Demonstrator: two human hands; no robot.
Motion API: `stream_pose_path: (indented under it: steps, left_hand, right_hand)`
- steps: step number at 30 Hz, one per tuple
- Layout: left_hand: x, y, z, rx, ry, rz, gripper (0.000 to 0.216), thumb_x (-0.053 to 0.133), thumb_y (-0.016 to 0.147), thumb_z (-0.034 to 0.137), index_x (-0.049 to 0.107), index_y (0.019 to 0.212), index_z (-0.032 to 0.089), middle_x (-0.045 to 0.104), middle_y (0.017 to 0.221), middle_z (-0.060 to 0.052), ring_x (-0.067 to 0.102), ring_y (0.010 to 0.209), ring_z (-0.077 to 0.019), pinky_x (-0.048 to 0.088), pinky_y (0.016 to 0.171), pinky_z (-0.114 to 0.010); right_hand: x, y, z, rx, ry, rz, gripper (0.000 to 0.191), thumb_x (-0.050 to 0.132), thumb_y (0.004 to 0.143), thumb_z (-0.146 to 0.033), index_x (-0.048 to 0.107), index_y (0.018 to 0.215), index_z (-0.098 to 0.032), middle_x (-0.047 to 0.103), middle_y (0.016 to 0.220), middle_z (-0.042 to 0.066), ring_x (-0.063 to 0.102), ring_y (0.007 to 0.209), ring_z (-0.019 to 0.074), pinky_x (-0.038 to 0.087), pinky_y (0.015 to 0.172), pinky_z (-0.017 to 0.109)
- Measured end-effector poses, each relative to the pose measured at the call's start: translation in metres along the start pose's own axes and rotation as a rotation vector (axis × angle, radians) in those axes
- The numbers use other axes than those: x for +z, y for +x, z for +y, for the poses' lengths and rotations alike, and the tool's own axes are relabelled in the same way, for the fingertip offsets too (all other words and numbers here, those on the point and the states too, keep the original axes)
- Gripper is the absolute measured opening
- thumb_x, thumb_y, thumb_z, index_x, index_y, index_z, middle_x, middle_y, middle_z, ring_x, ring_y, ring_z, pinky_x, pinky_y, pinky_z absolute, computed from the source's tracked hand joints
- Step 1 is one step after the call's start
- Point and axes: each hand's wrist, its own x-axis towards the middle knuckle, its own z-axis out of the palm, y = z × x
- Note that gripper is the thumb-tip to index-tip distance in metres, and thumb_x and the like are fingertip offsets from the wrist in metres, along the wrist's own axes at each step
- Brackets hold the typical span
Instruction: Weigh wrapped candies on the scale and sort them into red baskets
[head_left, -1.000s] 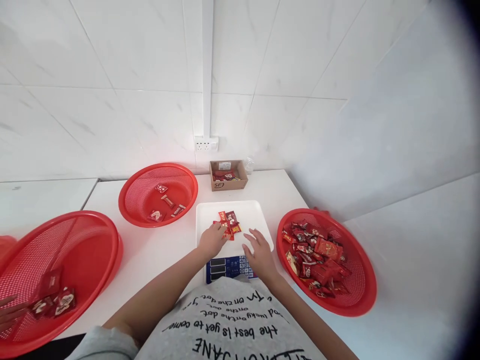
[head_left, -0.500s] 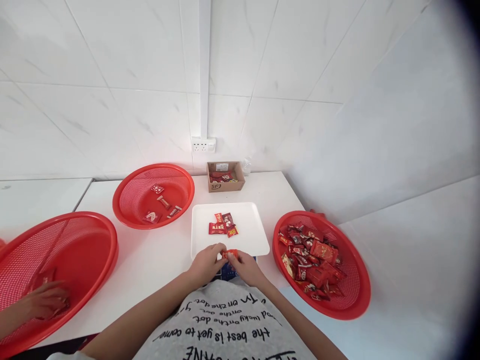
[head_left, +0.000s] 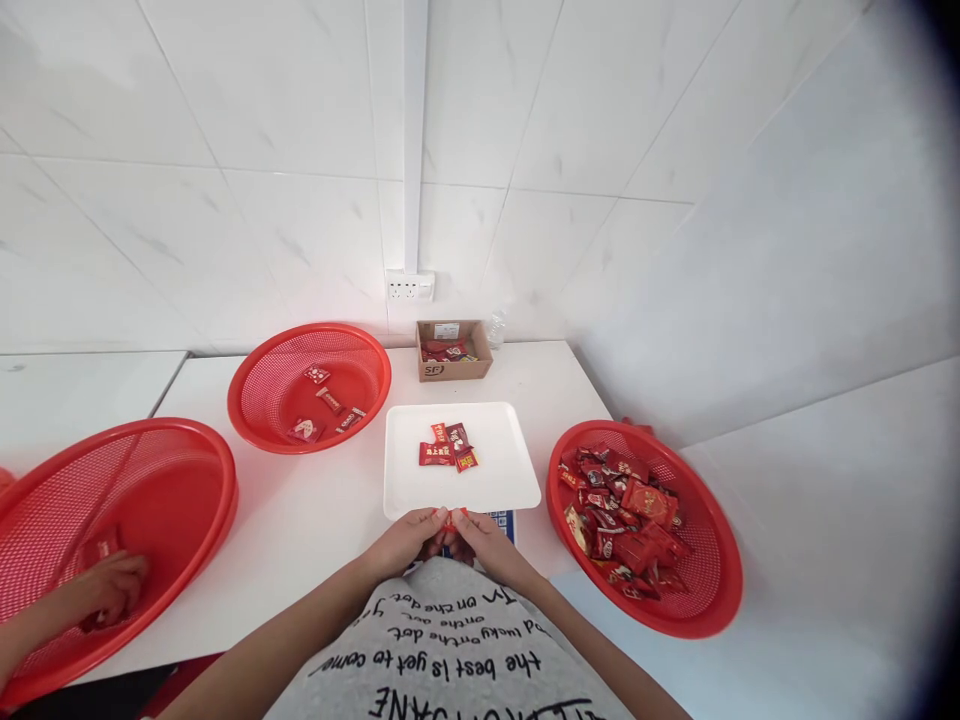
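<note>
My left hand [head_left: 409, 540] and my right hand [head_left: 480, 538] meet just in front of the white scale tray [head_left: 420, 482], fingers pinched together on one small red candy packet [head_left: 451, 517]. Both hands hover over the scale's blue keypad [head_left: 501, 520], mostly hidden by them. A few red candy packets [head_left: 448, 448] lie in the middle of the tray, apart from my fingers.
A red basket [head_left: 705, 535] full of red packets sits to the right. Another red basket [head_left: 259, 395] with a few packets stands at the back left. A cardboard box [head_left: 450, 367] is by the wall. In the large red basket [head_left: 195, 480] at the far left, another person's hand [head_left: 105, 588] rests.
Both my hands drew back from the tray toward my body, carrying one red packet off it. The other person's hand shifted inside the far-left basket.
</note>
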Motion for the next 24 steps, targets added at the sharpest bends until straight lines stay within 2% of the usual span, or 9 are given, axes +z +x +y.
stream_pose_path:
  steps: [4,12,16,18,21,22,24]
  left_hand:
    - [-0.002,-0.002,0.003,0.020,0.033,-0.013,0.051,0.042,0.072,0.066,0.049,0.063,0.017,0.040,0.052,0.004,0.031,0.050,-0.0091,0.025,0.050,-0.024]
    - [-0.004,-0.001,-0.005,-0.098,0.017,0.023,0.054,0.037,0.072,0.068,0.048,0.058,0.017,0.041,0.051,0.004,0.029,0.047,-0.0085,0.021,0.047,-0.024]
    - [-0.004,0.002,-0.008,-0.086,-0.074,0.074,0.055,0.041,0.071,0.069,0.041,0.051,0.018,0.037,0.044,0.006,0.028,0.043,-0.0075,0.019,0.046,-0.024]
    - [-0.004,0.003,-0.007,-0.051,-0.118,0.147,0.054,0.043,0.070,0.068,0.040,0.049,0.018,0.037,0.041,0.006,0.031,0.042,-0.0077,0.023,0.047,-0.024]
    - [-0.008,0.003,-0.002,-0.034,-0.232,0.274,0.052,0.047,0.070,0.065,0.042,0.051,0.017,0.042,0.044,0.005,0.036,0.044,-0.0079,0.029,0.050,-0.024]
    - [-0.010,0.002,0.001,-0.042,-0.275,0.299,0.050,0.049,0.070,0.064,0.044,0.054,0.017,0.045,0.047,0.004,0.039,0.046,-0.0082,0.032,0.052,-0.024]
    - [-0.013,0.000,0.004,-0.067,-0.330,0.314,0.047,0.051,0.070,0.062,0.048,0.061,0.016,0.052,0.056,0.002,0.046,0.052,-0.0097,0.036,0.056,-0.024]
  right_hand:
    - [0.001,-0.001,0.000,0.033,-0.024,-0.004,0.054,0.037,0.076,-0.068,0.053,0.061,-0.018,0.051,0.056,-0.001,0.042,0.049,0.0100,0.034,0.050,0.024]
    - [0.003,0.000,-0.003,-0.148,-0.150,-0.058,0.042,0.042,0.081,-0.054,0.058,0.066,-0.018,0.058,0.064,-0.001,0.049,0.059,0.0115,0.040,0.061,0.025]
    - [-0.002,0.005,0.000,-0.174,-0.252,-0.112,0.039,0.040,0.084,-0.048,0.060,0.074,-0.018,0.060,0.069,0.000,0.052,0.065,0.0127,0.040,0.062,0.025]
    - [-0.011,0.012,0.002,-0.183,-0.379,0.010,0.034,0.041,0.084,-0.045,0.060,0.077,-0.018,0.060,0.071,0.001,0.053,0.067,0.0134,0.041,0.063,0.025]
    - [-0.032,0.028,0.004,-0.213,-0.624,0.336,0.027,0.041,0.085,-0.037,0.060,0.091,-0.019,0.060,0.090,0.004,0.054,0.082,0.0155,0.041,0.074,0.027]
    - [-0.040,0.034,0.005,-0.197,-0.714,0.406,0.027,0.041,0.086,-0.035,0.060,0.098,-0.021,0.058,0.098,0.006,0.053,0.089,0.0166,0.040,0.076,0.027]
    - [-0.052,0.044,0.005,-0.141,-0.874,0.460,0.030,0.042,0.085,-0.030,0.057,0.111,-0.024,0.052,0.110,0.007,0.050,0.100,0.0184,0.040,0.078,0.027]
